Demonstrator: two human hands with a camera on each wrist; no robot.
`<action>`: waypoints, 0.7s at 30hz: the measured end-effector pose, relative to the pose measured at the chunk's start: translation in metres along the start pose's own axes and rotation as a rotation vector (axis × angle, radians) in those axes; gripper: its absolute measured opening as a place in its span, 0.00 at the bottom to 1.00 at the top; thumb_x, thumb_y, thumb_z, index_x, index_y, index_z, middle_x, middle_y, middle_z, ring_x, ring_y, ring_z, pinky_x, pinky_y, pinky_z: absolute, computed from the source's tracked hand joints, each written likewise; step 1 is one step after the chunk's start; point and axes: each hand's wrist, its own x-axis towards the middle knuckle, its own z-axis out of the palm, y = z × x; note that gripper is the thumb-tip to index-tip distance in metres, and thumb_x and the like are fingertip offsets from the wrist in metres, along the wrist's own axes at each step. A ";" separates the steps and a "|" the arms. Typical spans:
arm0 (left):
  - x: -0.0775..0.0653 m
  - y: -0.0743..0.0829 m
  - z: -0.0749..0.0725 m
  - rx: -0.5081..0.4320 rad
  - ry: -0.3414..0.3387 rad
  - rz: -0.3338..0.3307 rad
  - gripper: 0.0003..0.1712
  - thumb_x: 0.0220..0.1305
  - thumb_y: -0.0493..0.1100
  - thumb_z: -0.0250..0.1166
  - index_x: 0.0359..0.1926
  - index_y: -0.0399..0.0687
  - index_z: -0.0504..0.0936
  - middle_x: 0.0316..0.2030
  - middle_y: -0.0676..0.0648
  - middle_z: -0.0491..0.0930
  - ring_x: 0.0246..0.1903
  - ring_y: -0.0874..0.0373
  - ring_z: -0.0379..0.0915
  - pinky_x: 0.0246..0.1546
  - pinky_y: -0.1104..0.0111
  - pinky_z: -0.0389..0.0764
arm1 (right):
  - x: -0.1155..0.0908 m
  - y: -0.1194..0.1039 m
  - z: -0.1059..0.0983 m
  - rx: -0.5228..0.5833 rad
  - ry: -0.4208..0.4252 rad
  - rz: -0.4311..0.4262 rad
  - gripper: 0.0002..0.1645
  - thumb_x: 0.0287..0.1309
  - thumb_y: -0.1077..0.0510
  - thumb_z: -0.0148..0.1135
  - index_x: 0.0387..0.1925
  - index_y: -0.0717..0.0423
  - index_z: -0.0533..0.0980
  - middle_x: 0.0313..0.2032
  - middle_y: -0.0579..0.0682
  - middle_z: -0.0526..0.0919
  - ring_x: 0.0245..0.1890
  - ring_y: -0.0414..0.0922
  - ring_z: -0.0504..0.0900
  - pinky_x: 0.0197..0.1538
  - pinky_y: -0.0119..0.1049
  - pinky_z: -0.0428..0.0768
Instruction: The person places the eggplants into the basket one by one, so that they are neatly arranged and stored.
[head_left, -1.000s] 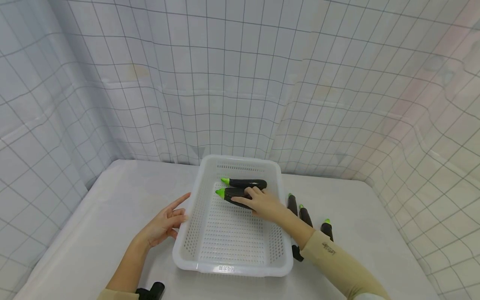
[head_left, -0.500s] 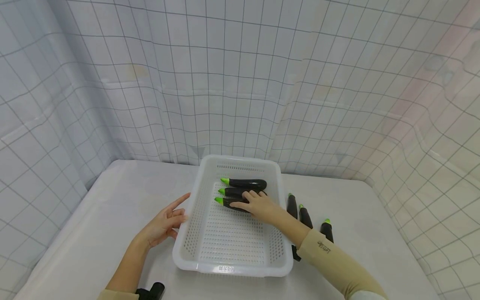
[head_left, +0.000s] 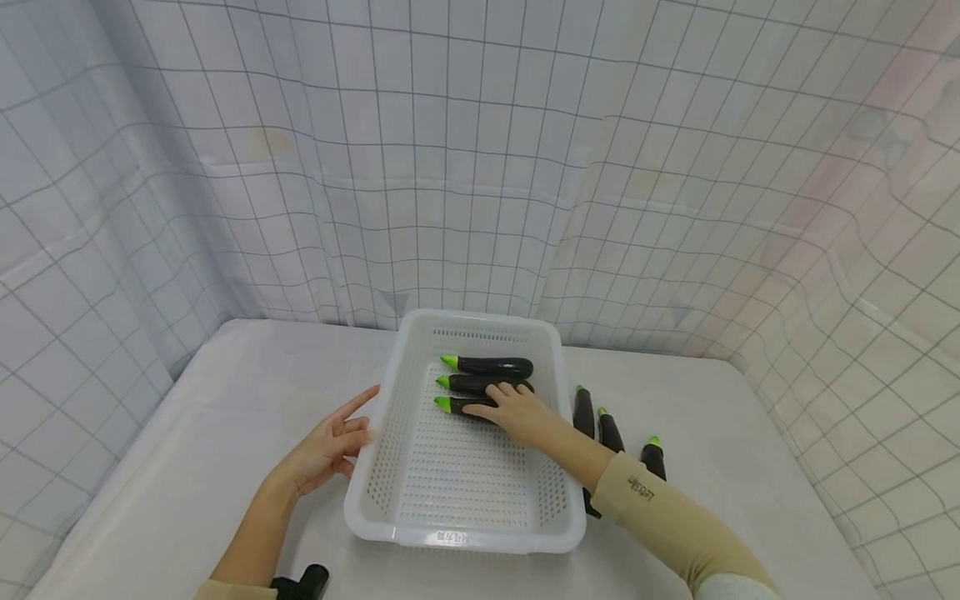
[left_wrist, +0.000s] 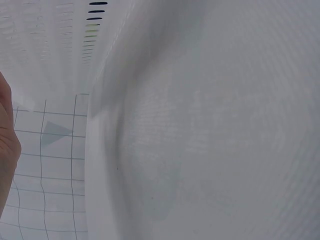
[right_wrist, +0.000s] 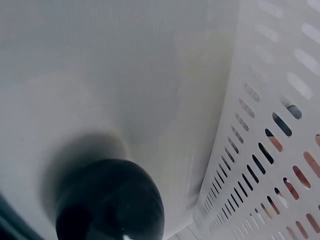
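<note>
My right hand (head_left: 525, 416) reaches over the right rim of a white perforated plastic basket (head_left: 377, 467) and grips the nearest eggplant (head_left: 467, 407), dark with a bright green cap. Its fingers also overlap the right end of the middle eggplant (head_left: 468, 384). A third eggplant (head_left: 495, 367) lies beyond these two, all side by side across the basket, caps to the left. Outside the left rim, my left hand (head_left: 330, 448) touches the basket with its fingertips, index finger stretched along the wall. In the left wrist view just part of that hand (left_wrist: 5, 142) shows.
Several more eggplants (head_left: 611, 431) lie on the white table right of the basket, some partly hidden by the right forearm. One eggplant's rounded end (right_wrist: 112, 200) shows in the right wrist view. Grid-patterned curtains (head_left: 480, 167) enclose the table behind and at the sides.
The right hand has moved slightly toward the person, laying the held eggplant alongside the middle one and shifting it a little right. The left hand and basket stay where they were.
</note>
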 end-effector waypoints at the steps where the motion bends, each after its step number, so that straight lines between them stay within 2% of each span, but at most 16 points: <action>1: 0.000 0.000 0.000 0.000 0.000 -0.001 0.41 0.64 0.28 0.48 0.71 0.48 0.36 0.43 0.46 0.77 0.35 0.54 0.79 0.23 0.70 0.81 | 0.000 0.000 0.000 -0.005 -0.005 0.003 0.34 0.59 0.57 0.56 0.64 0.31 0.60 0.50 0.47 0.67 0.45 0.43 0.66 0.40 0.33 0.72; 6: 0.000 0.000 0.000 0.001 0.004 -0.002 0.41 0.64 0.28 0.48 0.71 0.48 0.36 0.42 0.46 0.77 0.34 0.55 0.80 0.23 0.71 0.81 | 0.000 -0.001 0.000 -0.028 -0.005 0.008 0.35 0.57 0.58 0.58 0.64 0.32 0.59 0.50 0.48 0.67 0.46 0.44 0.67 0.41 0.34 0.73; 13: 0.001 -0.002 -0.001 -0.003 0.000 0.002 0.41 0.64 0.27 0.48 0.71 0.48 0.36 0.43 0.46 0.77 0.35 0.55 0.79 0.23 0.70 0.81 | -0.001 -0.004 -0.001 -0.049 -0.014 0.025 0.34 0.59 0.57 0.55 0.65 0.32 0.58 0.52 0.48 0.68 0.52 0.46 0.69 0.46 0.37 0.75; 21: 0.001 -0.002 -0.001 0.000 0.000 0.005 0.41 0.64 0.27 0.47 0.71 0.48 0.36 0.44 0.46 0.77 0.35 0.54 0.79 0.23 0.69 0.81 | -0.001 -0.004 -0.002 -0.057 0.000 0.026 0.34 0.59 0.58 0.56 0.64 0.32 0.59 0.51 0.48 0.68 0.50 0.46 0.69 0.45 0.37 0.75</action>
